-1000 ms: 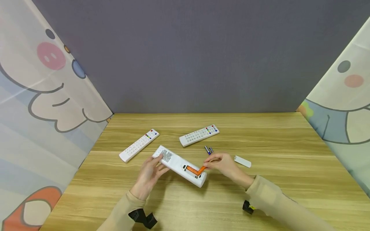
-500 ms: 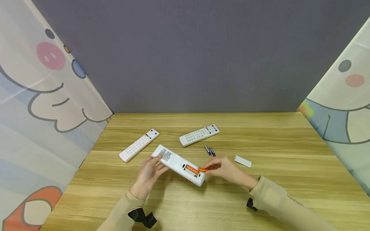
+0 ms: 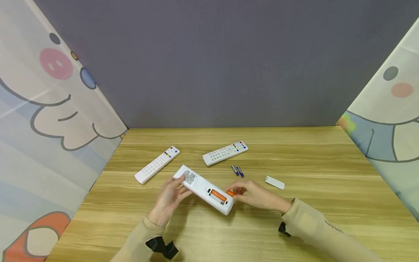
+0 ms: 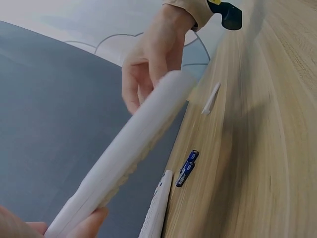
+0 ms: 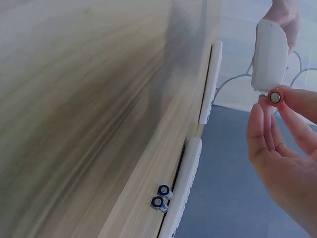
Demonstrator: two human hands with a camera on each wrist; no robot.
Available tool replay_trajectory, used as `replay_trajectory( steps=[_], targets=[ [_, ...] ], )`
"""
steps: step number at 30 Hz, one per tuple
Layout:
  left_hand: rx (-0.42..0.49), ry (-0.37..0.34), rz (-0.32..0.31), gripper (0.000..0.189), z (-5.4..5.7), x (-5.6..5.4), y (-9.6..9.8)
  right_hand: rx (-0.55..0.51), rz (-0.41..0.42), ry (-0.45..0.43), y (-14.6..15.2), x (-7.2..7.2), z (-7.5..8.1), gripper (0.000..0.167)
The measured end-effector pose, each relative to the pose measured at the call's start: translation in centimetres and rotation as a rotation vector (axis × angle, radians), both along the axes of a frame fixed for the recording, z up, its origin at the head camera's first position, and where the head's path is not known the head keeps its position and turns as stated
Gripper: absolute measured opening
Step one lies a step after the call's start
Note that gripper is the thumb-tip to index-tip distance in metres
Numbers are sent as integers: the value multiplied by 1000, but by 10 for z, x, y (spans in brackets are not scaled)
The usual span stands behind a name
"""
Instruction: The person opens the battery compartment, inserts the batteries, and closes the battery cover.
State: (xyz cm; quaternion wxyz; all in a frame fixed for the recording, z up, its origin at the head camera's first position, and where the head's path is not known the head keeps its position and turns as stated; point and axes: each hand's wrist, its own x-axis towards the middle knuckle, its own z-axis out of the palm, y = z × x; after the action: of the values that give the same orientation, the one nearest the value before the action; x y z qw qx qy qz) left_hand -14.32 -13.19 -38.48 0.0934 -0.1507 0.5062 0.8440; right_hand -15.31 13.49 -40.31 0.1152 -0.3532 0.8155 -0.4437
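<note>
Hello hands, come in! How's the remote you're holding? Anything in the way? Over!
Left hand gripping white remote, back showing. Right hand pinching orange battery beside it. Another orange battery sits inside. Cover lies aside, nothing seems in the way.

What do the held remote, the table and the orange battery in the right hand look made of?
Held remote: likely hard plastic, smooth finish; even white shell, rounded edges.
Table: wood or wood-look laminate, can't tell which; streaky grain, soft sheen.
Pinched orange battery: probably metal under an orange plastic wrap; pale, silvery end inside the orange rim.
</note>
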Motion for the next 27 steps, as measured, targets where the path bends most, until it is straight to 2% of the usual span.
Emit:
replay_trajectory(
  steps=[3, 10, 17, 27],
  targets=[
    [-2, -9, 1, 30, -1, 0, 0, -36, -23, -47, -1, -1, 1, 26],
    [9, 2, -26, 33, 1, -1, 2, -153, -142, -170, -6, -4, 4, 30],
    [-4, -7, -25, 32, 1, -1, 4, -244, -175, -211, -14, -3, 10, 33],
    [-17, -13, -22, 23, 1, -1, 9, -256, -203, -210, -28, -2, 9, 28]
  ],
)
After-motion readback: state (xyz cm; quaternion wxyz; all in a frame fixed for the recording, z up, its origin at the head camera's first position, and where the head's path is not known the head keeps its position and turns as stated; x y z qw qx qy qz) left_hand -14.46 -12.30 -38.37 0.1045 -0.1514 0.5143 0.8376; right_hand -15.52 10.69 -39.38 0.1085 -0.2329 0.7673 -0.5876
